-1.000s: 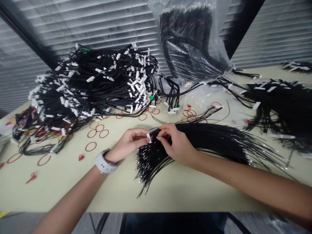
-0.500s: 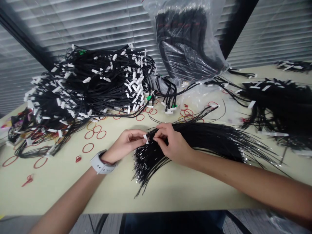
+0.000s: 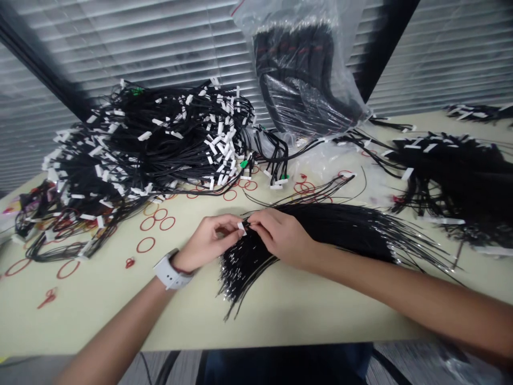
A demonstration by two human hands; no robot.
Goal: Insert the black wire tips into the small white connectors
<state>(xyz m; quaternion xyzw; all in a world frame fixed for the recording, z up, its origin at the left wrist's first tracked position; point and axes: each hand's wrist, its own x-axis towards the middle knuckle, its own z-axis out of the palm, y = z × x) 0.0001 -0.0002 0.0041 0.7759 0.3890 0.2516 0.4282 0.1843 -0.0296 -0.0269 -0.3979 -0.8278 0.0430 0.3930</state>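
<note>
My left hand [image 3: 208, 240] pinches a small white connector [image 3: 241, 228] between thumb and fingers, just above the cut ends of a loose bundle of black wires [image 3: 340, 230] lying across the table [image 3: 120, 299]. My right hand [image 3: 280, 235] is closed in a pinch right against the connector, holding a thin black wire end at it. Both hands meet over the left tips of the bundle. A white watch [image 3: 170, 270] sits on my left wrist.
A big heap of black wires with white connectors [image 3: 152, 139] fills the back left. A clear plastic bag of wires [image 3: 304, 75] leans at the back. Another wire pile [image 3: 460, 176] lies at right. Red rubber bands [image 3: 154, 224] are scattered about.
My hands stay together at the connector; my right fingers have drawn in closer to it. The view has shifted slightly.
</note>
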